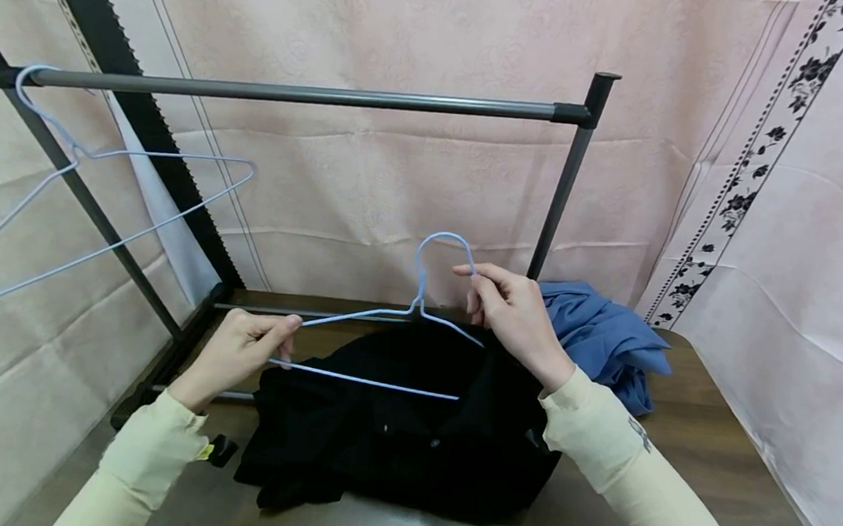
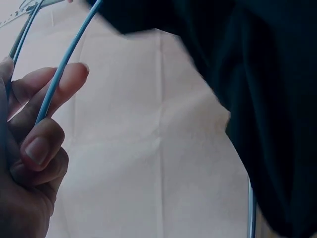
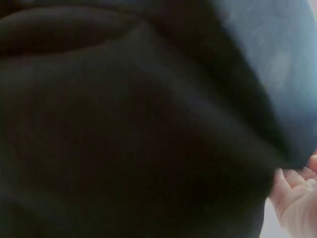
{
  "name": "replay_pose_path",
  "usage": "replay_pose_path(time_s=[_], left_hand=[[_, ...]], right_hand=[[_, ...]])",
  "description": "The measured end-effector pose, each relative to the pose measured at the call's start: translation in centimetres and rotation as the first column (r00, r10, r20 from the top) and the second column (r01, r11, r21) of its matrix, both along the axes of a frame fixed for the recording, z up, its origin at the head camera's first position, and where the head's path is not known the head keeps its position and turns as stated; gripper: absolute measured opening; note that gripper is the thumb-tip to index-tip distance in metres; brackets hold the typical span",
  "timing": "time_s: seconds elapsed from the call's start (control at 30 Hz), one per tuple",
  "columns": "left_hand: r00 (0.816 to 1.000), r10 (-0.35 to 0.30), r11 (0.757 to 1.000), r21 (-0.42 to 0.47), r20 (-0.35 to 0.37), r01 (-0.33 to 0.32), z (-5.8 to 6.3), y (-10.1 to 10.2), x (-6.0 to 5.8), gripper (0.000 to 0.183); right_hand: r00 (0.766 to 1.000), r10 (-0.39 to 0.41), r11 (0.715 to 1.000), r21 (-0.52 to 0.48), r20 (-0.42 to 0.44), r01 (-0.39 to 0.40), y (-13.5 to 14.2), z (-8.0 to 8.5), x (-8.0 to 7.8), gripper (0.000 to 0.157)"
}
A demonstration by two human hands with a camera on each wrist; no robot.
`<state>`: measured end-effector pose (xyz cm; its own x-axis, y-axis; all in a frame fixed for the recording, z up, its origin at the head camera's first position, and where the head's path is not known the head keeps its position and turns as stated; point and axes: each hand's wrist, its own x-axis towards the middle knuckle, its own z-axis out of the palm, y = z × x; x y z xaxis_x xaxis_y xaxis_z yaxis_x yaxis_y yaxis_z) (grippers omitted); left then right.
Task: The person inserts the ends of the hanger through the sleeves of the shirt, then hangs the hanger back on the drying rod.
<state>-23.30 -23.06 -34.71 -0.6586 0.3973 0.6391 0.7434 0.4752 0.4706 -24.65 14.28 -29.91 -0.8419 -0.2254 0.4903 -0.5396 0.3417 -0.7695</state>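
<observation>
A light-blue wire hanger (image 1: pixel 418 300) is partly inside a black shirt (image 1: pixel 404 462), its right arm running under the cloth. My left hand (image 1: pixel 244 348) pinches the hanger's left end between thumb and fingers; the left wrist view shows the blue wire (image 2: pixel 59 72) passing between those fingers. Beside the hook, my right hand (image 1: pixel 511 313) grips the shirt's upper right part, with the index finger stretched toward the hook's tip. In the right wrist view, dark cloth (image 3: pixel 133 134) fills most of the picture and the right hand (image 3: pixel 297 198) holds its edge.
A dark metal rack (image 1: pixel 316 97) stands behind, with a second light-blue hanger (image 1: pixel 161 228) hooked at its left end. Crumpled blue cloth (image 1: pixel 603 337) lies right of the shirt on the wooden table (image 1: pixel 721 456). Pale patterned curtains (image 1: pixel 411 36) enclose the back and sides.
</observation>
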Motion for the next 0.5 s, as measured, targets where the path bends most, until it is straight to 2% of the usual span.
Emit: replay_pose_path(time_s=[0.1,0.17,0.37,0.5], left_hand=[[1.000,-0.002,1.000,0.006,0.010,0.002,-0.4,0.7,-0.3,0.044],[1.000,0.002,1.000,0.007,0.004,-0.002,-0.6,1.0,-0.4,0.043],[1.000,0.023,0.998,0.051,0.012,-0.023,-1.2,1.2,-0.6,0.041],[0.998,0.039,0.995,0.094,0.048,-0.044,-1.6,1.0,-0.5,0.042]], right_hand=[[0.996,0.055,0.998,-0.031,0.063,-0.054,0.1,-0.3,-0.1,0.030],[0.995,0.061,0.998,-0.023,0.080,-0.059,0.3,-0.5,-0.1,0.031],[0.995,0.045,0.999,-0.018,0.090,-0.044,1.7,-0.4,-0.1,0.032],[0.994,0.006,0.999,0.052,0.112,-0.012,3.3,-0.5,0.0,0.031]])
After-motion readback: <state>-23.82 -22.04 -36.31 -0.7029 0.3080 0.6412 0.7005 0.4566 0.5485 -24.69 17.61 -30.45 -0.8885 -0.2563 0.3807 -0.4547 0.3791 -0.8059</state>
